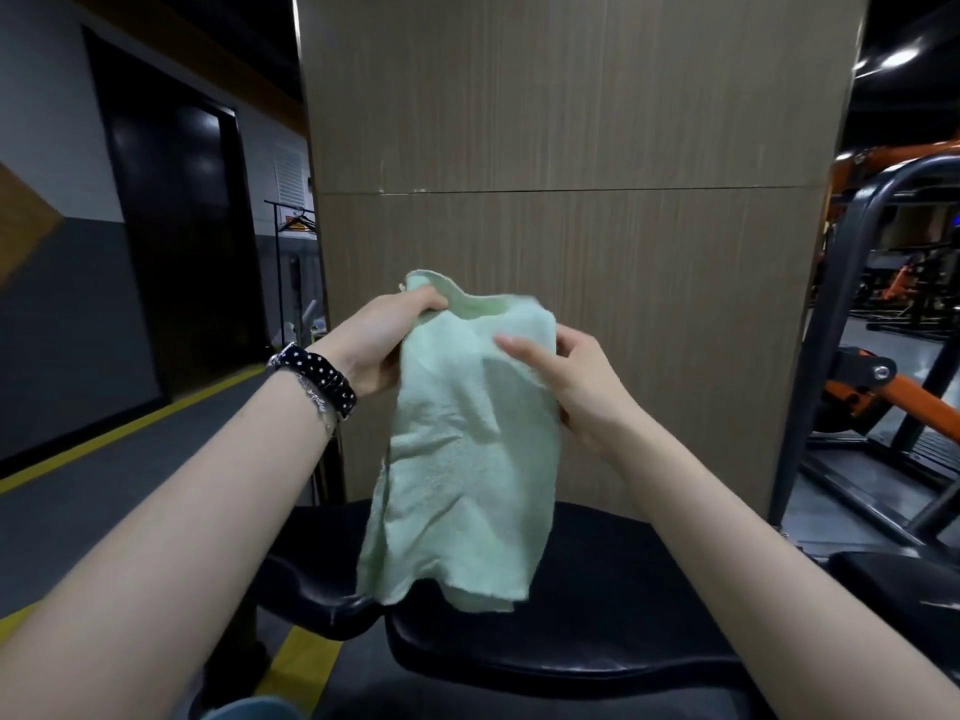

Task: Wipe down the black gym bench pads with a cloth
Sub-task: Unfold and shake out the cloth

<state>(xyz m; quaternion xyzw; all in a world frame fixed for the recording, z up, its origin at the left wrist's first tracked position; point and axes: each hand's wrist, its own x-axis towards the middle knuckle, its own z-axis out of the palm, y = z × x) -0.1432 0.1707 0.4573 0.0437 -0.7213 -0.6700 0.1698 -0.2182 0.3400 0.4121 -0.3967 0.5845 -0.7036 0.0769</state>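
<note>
A pale green cloth hangs in the air in front of me, held by its top edge. My left hand pinches the upper left corner; a black star-patterned band is on that wrist. My right hand grips the upper right edge, thumb on the front of the cloth. The cloth's lower end dangles just above the black gym bench pads, which lie below my arms. A further black pad section sits at the left, separated by a gap.
A tall brown panelled pillar stands directly behind the bench. An orange and black gym machine is at the right. Grey floor with yellow lines runs along the left, beside a dark doorway.
</note>
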